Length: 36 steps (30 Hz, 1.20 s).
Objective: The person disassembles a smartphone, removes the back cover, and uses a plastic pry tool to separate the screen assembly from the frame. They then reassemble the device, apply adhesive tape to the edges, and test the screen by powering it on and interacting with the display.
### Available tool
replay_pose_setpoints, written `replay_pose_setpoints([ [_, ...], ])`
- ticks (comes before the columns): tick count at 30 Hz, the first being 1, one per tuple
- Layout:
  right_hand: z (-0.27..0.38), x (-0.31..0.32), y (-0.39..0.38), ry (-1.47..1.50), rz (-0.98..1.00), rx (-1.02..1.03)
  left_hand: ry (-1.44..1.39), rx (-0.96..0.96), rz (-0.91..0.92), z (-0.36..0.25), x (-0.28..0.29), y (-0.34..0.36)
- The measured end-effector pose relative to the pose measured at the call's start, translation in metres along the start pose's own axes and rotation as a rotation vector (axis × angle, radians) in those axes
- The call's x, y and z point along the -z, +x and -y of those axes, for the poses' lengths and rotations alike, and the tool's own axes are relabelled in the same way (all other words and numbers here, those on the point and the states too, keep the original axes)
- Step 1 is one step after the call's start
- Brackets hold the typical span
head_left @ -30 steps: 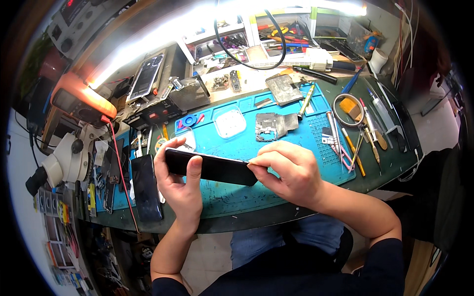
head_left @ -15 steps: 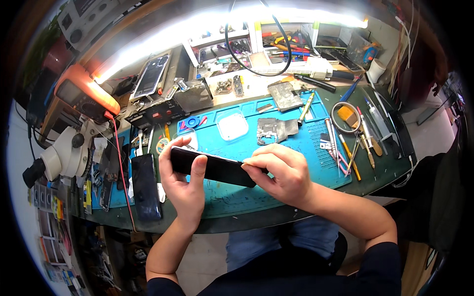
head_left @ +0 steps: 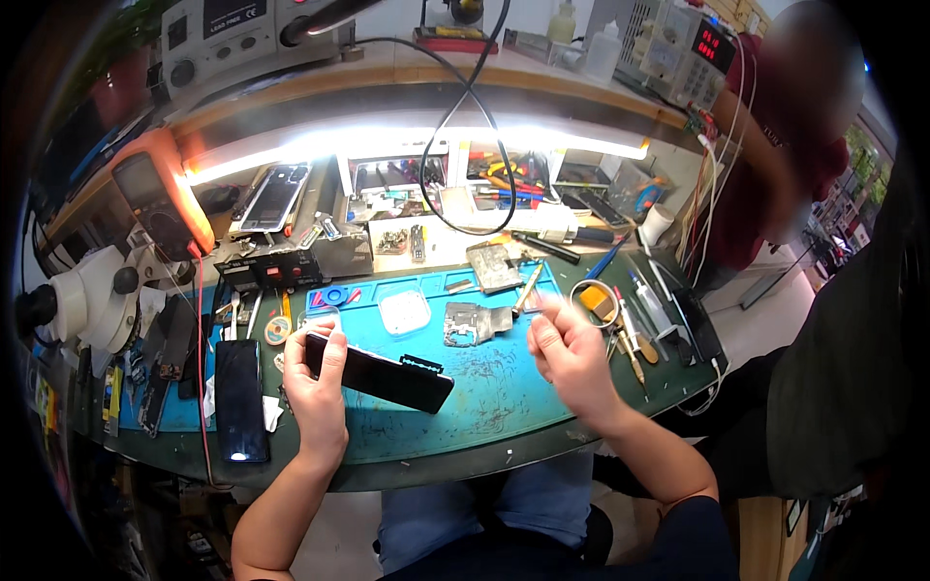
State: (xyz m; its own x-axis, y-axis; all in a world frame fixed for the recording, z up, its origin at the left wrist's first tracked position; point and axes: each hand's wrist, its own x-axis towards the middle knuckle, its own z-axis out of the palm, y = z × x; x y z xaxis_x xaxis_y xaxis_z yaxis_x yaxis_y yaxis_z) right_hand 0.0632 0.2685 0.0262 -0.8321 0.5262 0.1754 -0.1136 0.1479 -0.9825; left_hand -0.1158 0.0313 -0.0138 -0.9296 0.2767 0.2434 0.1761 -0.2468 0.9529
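Observation:
My left hand point(head_left: 316, 392) grips a black smartphone point(head_left: 383, 376) by its left end, thumb across the front, and holds it tilted above the blue work mat point(head_left: 504, 402). A thin dark razor blade point(head_left: 422, 364) stands out of the phone's upper edge near its right end, with no hand on it. Off to the right, apart from the phone, my right hand point(head_left: 573, 356) is raised with curled fingers. Its fingertips are slightly blurred, and whatever they may hold cannot be made out. A second dark phone point(head_left: 241, 399) lies on the bench left of my left hand.
Behind the phone are a grey metal plate point(head_left: 475, 323) and a clear round-cornered dish point(head_left: 404, 313). Tweezers, a brush, a syringe point(head_left: 651, 298) and a tape ring point(head_left: 595, 302) lie at right. An orange multimeter point(head_left: 163, 194) stands at left. Another person point(head_left: 775, 145) stands at far right.
My right hand has left the phone's edge and moved right. The razor blade now shows in that edge. The view has shifted up and right, bringing in the shelf and the other person.

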Motion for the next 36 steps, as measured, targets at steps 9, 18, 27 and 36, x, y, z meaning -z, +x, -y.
replay_pose_setpoints([
  [9,0.107,0.059,0.137,-0.658,-0.653,0.625,-0.07,0.019,-0.007,0.0,0.0,0.0],
  [18,0.174,0.092,0.229,-1.116,-0.863,0.571,-0.062,-0.015,0.043,0.005,-0.011,0.004],
  [27,0.067,-0.002,0.017,-1.027,0.024,0.878,-0.011,0.05,-0.009,-0.001,-0.003,0.0],
  [36,0.04,-0.028,0.008,-1.146,0.228,0.976,0.009,0.08,0.054,-0.001,-0.002,0.002],
])
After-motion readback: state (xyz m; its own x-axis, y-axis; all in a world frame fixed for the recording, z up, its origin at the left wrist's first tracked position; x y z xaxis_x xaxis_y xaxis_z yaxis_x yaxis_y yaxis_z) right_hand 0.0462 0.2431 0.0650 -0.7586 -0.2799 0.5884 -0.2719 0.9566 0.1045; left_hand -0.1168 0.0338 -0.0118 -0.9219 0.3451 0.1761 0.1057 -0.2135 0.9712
